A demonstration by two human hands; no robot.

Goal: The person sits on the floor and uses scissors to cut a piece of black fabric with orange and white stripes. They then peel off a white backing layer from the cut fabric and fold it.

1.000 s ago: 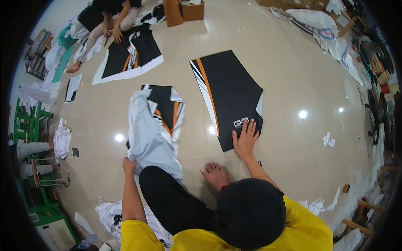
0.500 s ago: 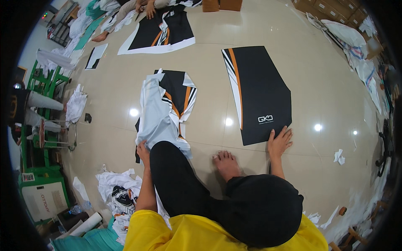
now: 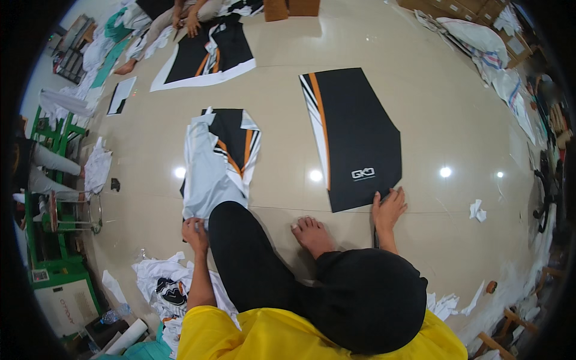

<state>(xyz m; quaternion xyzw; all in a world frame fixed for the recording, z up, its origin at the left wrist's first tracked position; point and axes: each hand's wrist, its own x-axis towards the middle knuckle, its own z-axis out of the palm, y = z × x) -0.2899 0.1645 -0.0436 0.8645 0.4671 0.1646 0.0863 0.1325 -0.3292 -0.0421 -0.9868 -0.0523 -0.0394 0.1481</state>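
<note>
A black cut fabric panel (image 3: 360, 132), with an orange stripe and white-and-black bands down its left edge, lies flat on the floor. My right hand (image 3: 389, 210) rests at its lower right corner, fingers spread. Something narrow and dark shows beside that wrist, too hidden to name. To the left lies a heap of grey-white, black and orange fabric pieces (image 3: 210, 162), partly folded over. My left hand (image 3: 195, 234) is at the near edge of this heap with its fingers curled on the cloth. My black-clad knee covers part of the cloth's near edge.
Another person's hands (image 3: 191, 23) are over a black-and-white fabric piece (image 3: 234, 51) at the far left. White scraps (image 3: 162, 273) lie by my left arm. Green machine stands (image 3: 57, 270) line the left side; cardboard boxes (image 3: 303, 7) and sacks (image 3: 474, 39) stand at the back.
The whole view has shifted, so most things appear further left. My left hand has drawn slightly nearer to me along the cloth edge. My right hand stays at the panel's corner.
</note>
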